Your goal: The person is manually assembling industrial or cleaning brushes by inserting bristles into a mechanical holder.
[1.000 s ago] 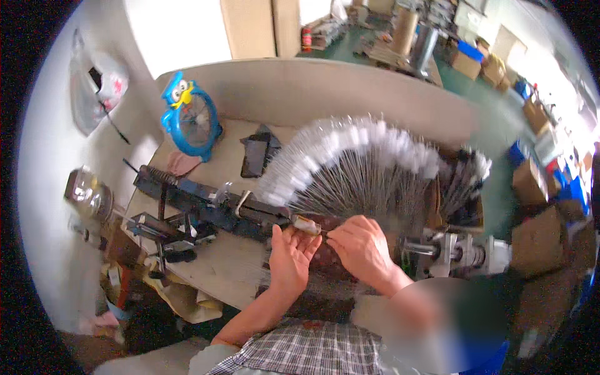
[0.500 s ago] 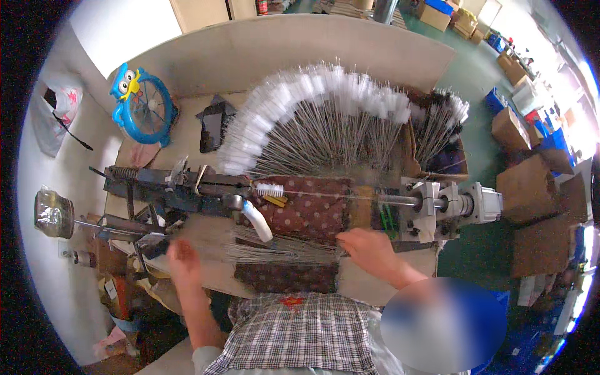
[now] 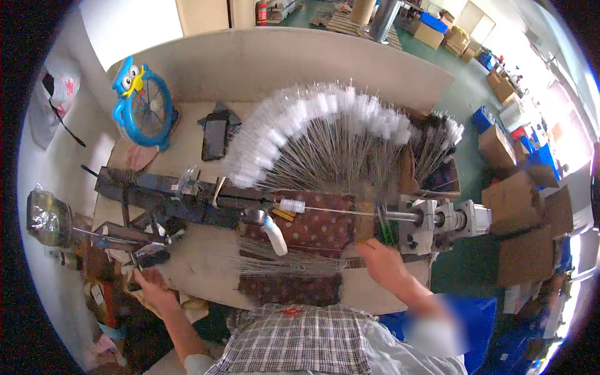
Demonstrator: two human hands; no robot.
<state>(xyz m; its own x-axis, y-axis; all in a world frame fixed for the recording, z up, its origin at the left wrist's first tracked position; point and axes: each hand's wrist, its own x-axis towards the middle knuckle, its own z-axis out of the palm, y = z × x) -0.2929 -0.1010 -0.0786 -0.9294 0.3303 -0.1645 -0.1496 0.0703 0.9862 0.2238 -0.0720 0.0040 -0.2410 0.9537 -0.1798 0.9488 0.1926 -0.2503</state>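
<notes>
Resting near the right end of a loose bundle of thin wires (image 3: 284,262), the right hand (image 3: 382,265) lies flat, fingers released, holding nothing. Wires lie near the front of the surface (image 3: 194,262) on patterned cloth (image 3: 312,228), below the dark machine (image 3: 169,194). Left hand (image 3: 150,289) reaches low at the left edge; its grip cannot be told. Wires look light, springy, prone to scatter: gather them mid-bundle

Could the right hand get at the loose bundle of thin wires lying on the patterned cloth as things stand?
Probably yes: the right hand rests beside the loose bundle of thin wires on the patterned cloth, with nothing between them.
</notes>
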